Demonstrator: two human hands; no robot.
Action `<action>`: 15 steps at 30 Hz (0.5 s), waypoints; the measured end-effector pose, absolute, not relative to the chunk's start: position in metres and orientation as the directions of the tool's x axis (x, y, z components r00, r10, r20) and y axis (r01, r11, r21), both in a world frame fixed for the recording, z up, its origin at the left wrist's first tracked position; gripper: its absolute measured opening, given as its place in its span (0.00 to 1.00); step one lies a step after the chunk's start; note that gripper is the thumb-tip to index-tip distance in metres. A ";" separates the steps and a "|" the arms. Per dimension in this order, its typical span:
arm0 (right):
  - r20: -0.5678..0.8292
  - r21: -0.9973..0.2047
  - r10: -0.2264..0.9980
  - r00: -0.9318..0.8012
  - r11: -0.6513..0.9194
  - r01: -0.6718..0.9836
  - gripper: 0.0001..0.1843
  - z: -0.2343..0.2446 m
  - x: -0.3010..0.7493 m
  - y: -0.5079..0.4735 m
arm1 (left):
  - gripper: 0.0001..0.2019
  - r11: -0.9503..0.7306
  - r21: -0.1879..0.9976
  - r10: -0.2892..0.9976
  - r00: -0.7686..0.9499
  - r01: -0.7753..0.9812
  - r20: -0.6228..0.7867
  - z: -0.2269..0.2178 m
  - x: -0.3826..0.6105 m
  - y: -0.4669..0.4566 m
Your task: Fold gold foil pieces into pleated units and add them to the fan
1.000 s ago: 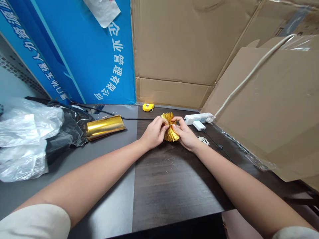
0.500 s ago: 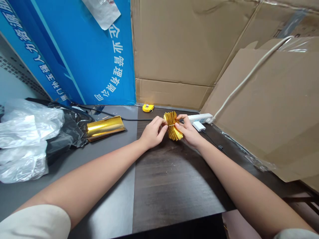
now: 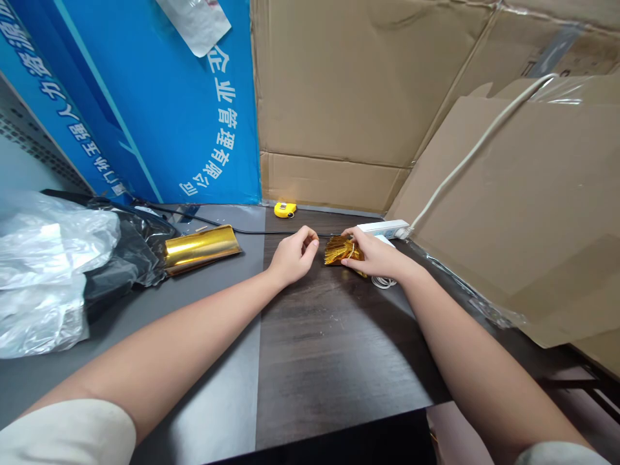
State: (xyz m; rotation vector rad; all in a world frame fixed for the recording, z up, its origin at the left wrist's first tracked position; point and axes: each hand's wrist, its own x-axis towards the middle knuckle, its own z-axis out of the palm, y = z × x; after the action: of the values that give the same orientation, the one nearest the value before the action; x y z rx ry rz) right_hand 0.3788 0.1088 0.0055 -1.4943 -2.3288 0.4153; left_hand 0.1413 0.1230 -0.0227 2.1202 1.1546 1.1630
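Observation:
My right hand (image 3: 371, 255) is closed on a pleated bundle of gold foil (image 3: 338, 250), with thumb and fingers on its two sides. A thin pale band (image 3: 352, 250) goes round the bundle's middle, and my fingers hide part of it. Just left of the foil, my left hand (image 3: 293, 257) is apart from it, fingers curled in to the thumb. Whether anything is pinched there is too small to tell. Under my right hand lies a small coil of white loops (image 3: 384, 282) on the dark table (image 3: 329, 361).
A white power strip (image 3: 385, 228) lies behind my right hand, its cable rising along cardboard (image 3: 508, 213). A yellow tape measure (image 3: 285, 210) sits at the back. To the left are a gold foil packet (image 3: 203, 248), a black bag (image 3: 126, 258) and clear plastic (image 3: 48, 271).
The gold bundle has tipped over and moved slightly right and down in my right hand. My left hand has come away from it. The white loops now show beneath my right hand.

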 end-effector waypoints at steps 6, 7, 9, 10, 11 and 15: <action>0.088 -0.393 0.928 -0.362 0.366 0.844 0.39 0.000 0.379 0.114 | 0.07 -0.525 0.720 0.851 0.302 0.454 0.430 -0.021 0.141 0.122; 0.089 -0.391 0.933 -0.349 0.355 0.849 0.39 0.001 0.380 0.114 | 0.07 -0.524 0.721 0.851 0.305 0.453 0.427 -0.021 0.141 0.122; 0.100 -0.380 0.941 -0.323 0.337 0.861 0.40 0.001 0.381 0.115 | 0.07 -0.523 0.723 0.851 0.313 0.450 0.421 -0.020 0.141 0.122; 0.107 -0.371 0.942 -0.318 0.335 0.866 0.40 0.001 0.381 0.115 | 0.07 -0.524 0.724 0.851 0.317 0.449 0.419 -0.020 0.141 0.122; 0.113 -0.359 0.941 -0.319 0.338 0.870 0.39 0.000 0.380 0.115 | 0.07 -0.524 0.725 0.851 0.321 0.448 0.416 -0.020 0.142 0.122; 0.131 -0.287 0.933 -0.334 0.358 0.888 0.42 -0.008 0.367 0.114 | 0.06 -0.523 0.725 0.851 0.333 0.448 0.407 -0.020 0.142 0.122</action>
State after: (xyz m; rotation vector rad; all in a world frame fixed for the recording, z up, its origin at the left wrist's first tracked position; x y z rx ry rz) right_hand 0.3667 0.1139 -0.0085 -1.6220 -2.3510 0.2370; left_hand 0.1419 0.1215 -0.0203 2.1108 1.1371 1.0830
